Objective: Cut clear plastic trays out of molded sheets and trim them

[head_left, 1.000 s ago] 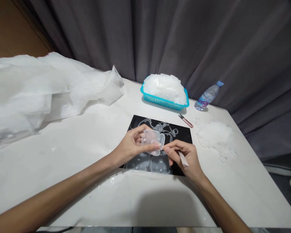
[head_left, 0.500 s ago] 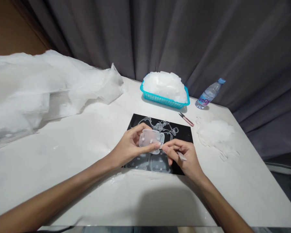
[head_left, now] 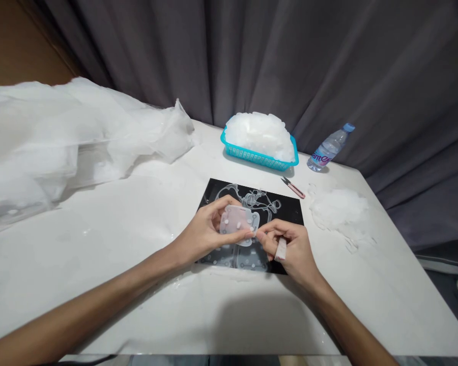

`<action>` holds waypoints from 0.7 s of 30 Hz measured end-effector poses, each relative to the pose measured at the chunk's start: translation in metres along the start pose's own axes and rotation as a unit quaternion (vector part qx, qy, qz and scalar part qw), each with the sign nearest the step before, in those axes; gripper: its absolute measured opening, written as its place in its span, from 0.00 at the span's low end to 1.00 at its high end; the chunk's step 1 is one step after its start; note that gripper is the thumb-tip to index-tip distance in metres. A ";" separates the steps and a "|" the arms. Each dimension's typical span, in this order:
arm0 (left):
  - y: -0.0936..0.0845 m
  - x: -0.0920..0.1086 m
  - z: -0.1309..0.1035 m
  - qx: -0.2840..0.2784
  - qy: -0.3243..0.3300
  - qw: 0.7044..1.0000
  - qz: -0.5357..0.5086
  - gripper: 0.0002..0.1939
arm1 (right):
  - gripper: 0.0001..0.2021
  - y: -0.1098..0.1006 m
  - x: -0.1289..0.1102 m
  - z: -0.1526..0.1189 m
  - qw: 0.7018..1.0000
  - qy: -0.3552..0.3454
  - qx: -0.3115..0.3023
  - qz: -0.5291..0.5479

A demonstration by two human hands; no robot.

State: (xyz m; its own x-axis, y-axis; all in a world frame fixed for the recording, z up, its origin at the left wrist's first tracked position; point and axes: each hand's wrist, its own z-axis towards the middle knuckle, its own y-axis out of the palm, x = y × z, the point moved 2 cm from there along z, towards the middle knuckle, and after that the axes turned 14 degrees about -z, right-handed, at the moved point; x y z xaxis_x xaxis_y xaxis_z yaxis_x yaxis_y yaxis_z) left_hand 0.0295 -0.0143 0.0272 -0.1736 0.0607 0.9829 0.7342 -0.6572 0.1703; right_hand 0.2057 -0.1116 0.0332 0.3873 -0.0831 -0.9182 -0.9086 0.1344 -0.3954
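Note:
My left hand [head_left: 209,226] is closed on a translucent, rounded plastic piece [head_left: 236,221] with small raised dots, tilted above a black mat [head_left: 290,213]. At the piece's lower right corner, the thumb and fingers of my right hand [head_left: 290,244] are pinched together; what lies between the fingertips is too small to make out. A whitish strip [head_left: 280,249] shows at my right fingers; whether it is held or wrapped round one, I cannot tell. More clear pieces [head_left: 250,256] lie on the mat under my hands, with thin clear trimmings [head_left: 257,195] at its far side.
A turquoise basket [head_left: 259,160] heaped with white translucent pieces stands at the back. Pink-handled thread snips [head_left: 293,188] lie behind the mat's right corner. A water bottle [head_left: 330,147] and a pile of clear scraps [head_left: 341,208] are on the right, large plastic bags [head_left: 99,132] on the left.
The piece has tipped and shifted slightly in my left hand. My right hand has turned a little, and the whitish strip now points more upright.

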 end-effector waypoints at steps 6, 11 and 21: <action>0.004 -0.001 0.002 -0.010 -0.039 0.996 -0.076 0.20 | 0.06 0.003 0.006 0.001 1.000 0.003 0.001 0.000; 0.003 0.002 0.003 -0.009 -0.061 0.986 -0.153 0.20 | 0.05 -0.005 0.011 0.010 0.998 0.006 0.054 -0.013; 0.000 0.000 0.004 -0.019 -0.056 0.986 -0.154 0.20 | 0.10 -0.005 -0.005 0.000 0.999 -0.030 -0.032 0.028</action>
State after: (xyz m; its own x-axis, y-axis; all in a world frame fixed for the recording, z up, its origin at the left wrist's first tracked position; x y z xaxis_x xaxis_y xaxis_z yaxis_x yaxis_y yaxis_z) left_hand 0.0326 -0.0113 0.0271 -0.3088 0.3431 0.8871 0.6323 -0.6227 0.4609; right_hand 0.2084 -0.1116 0.0402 0.3426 -0.0184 -0.9393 -0.9364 0.0746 -0.3430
